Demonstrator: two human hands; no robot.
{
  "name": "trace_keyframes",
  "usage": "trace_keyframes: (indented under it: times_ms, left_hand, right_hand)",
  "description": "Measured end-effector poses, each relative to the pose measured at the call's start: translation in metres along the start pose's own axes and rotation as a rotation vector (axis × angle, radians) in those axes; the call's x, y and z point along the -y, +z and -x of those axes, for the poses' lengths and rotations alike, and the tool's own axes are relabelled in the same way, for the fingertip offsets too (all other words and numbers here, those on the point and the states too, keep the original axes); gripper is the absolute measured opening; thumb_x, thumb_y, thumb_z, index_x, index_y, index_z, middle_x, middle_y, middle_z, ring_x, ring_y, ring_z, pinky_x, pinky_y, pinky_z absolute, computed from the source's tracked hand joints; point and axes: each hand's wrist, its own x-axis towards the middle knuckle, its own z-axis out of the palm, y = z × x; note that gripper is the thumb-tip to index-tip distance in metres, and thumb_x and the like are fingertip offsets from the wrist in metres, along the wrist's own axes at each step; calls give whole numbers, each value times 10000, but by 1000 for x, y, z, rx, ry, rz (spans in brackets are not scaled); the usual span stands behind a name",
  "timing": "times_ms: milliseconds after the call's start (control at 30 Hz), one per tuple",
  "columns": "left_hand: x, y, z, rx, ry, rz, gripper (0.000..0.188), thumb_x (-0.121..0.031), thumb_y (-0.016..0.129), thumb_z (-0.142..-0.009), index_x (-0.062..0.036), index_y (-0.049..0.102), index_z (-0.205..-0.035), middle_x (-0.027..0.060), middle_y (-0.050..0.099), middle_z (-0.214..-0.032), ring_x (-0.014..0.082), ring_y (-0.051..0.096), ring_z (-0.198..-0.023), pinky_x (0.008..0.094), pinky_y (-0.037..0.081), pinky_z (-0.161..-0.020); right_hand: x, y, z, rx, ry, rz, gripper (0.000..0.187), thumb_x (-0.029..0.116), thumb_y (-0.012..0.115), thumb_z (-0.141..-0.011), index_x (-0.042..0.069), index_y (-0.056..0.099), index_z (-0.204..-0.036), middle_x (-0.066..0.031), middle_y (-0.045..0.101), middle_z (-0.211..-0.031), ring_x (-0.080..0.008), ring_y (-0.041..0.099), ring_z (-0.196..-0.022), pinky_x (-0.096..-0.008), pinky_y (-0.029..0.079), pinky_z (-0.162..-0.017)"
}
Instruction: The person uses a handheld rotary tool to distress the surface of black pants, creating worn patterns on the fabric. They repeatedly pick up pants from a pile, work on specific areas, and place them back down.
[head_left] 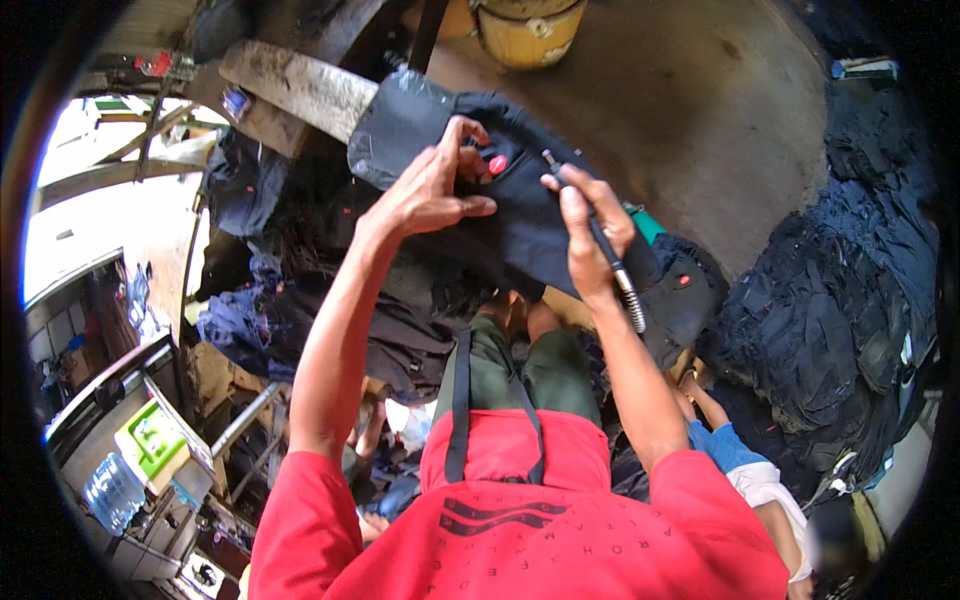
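Note:
A black garment (540,225) lies stretched over a padded dark board end (400,125) in front of me. My left hand (440,185) rests on the cloth with thumb and fingers apart, its fingertips beside a small round red patch (498,164). Some of its fingers curl down and are partly hidden. My right hand (597,225) is closed around a black pen-shaped tool (605,243) with a metal tip and a silver coiled spring at its rear end. The tool's tip points toward the garment, to the right of the red patch; whether it touches the cloth I cannot tell.
A wooden plank (300,88) runs out to the upper left. A yellow bucket (530,30) stands on the floor ahead. Dark garments (810,310) are heaped at right, with more cloth (270,325) at left. Another person (745,465) is at lower right.

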Motion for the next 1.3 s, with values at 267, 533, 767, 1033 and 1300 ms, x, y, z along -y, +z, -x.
trace_keyframes:
  times_ms: [267,533,767,1033,1300]
  left_hand:
    - [18,-1,0,-4,-25,114,772,-80,920,-837,-103,403,-1409,48,737,-1004,157,657,-923,338,526,-839]
    - [24,12,4,-115,20,153,846,-24,915,-821,-100,370,-1465,42,727,-1008,146,658,-950,314,523,-887]
    - [29,18,7,-150,4,269,864,3,902,-816,-89,354,-1477,36,710,-1004,124,639,-949,297,510,-906]
    - [26,10,7,-74,-31,564,777,-15,887,-868,-75,374,-1448,89,724,-1068,151,654,-1008,330,512,-932]
    - [34,19,4,-64,-44,575,791,71,846,-886,-106,305,-1434,77,706,-1000,121,623,-959,295,494,-885]
  right_hand:
    - [-8,4,-9,266,-382,364,238,14,803,-835,-36,784,-1067,-204,821,-1020,-350,831,-972,-426,667,-925]
    - [-13,8,-16,391,-537,362,279,-19,794,-806,-64,780,-1080,-239,818,-1022,-365,831,-981,-451,679,-933]
    - [-17,14,-16,435,-526,367,283,-29,761,-840,-91,768,-1116,-269,816,-1040,-382,825,-1025,-450,662,-962]
    - [-15,10,-18,493,-495,406,326,-47,755,-858,-82,758,-1182,-263,810,-1118,-366,814,-1085,-423,647,-986]
    - [-15,7,-15,487,-464,424,340,-59,738,-852,-92,753,-1190,-283,802,-1137,-364,813,-1086,-417,642,-999]
